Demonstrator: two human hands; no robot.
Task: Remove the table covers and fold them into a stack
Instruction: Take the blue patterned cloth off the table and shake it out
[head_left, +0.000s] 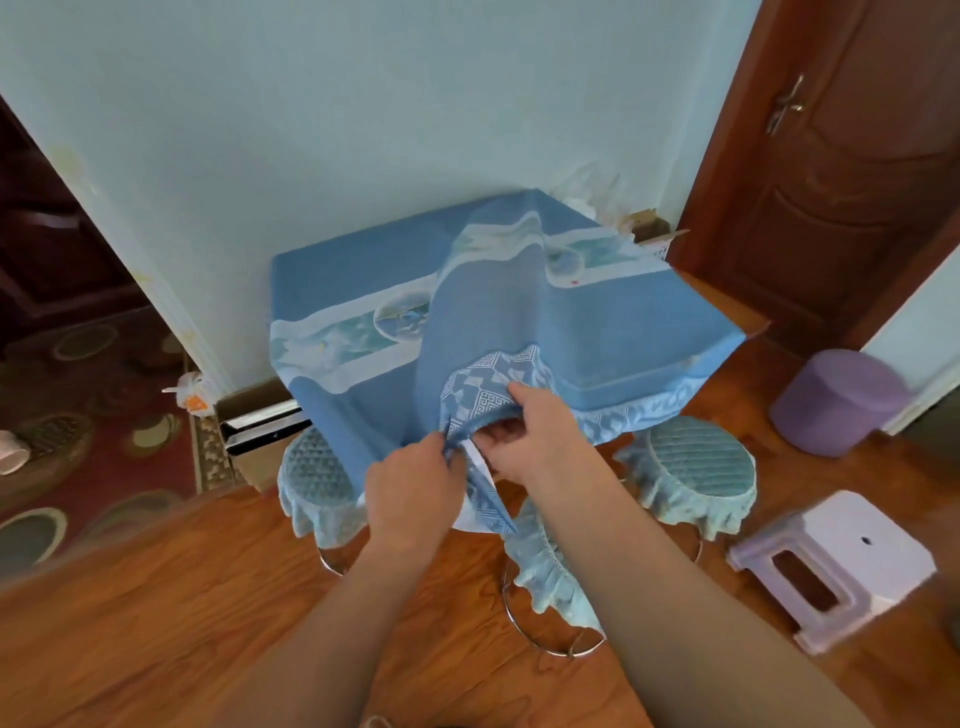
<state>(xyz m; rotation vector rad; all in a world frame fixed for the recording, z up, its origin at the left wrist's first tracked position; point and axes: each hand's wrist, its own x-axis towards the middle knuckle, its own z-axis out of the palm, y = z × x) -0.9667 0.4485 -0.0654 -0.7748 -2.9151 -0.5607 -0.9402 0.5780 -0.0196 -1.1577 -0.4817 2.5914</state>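
Note:
A blue table cover (363, 270) with a pale patterned band lies over a square table against the wall. Its near part is pulled up into a ridge (488, 306) that runs toward me. My left hand (410, 488) pinches the cover's patterned hem at the front edge. Right beside it, my right hand (535, 436) grips the same bunched hem, fingers curled under the cloth. The wooden table corner (727, 306) shows bare at the right.
Three round stools with frilled teal covers (317, 478) (696, 467) (550, 571) stand under and before the table. A purple bin (836, 400) and a pale plastic stool (836, 561) sit at the right. A cardboard box (254, 415) stands left; a brown door (841, 171) is at the right.

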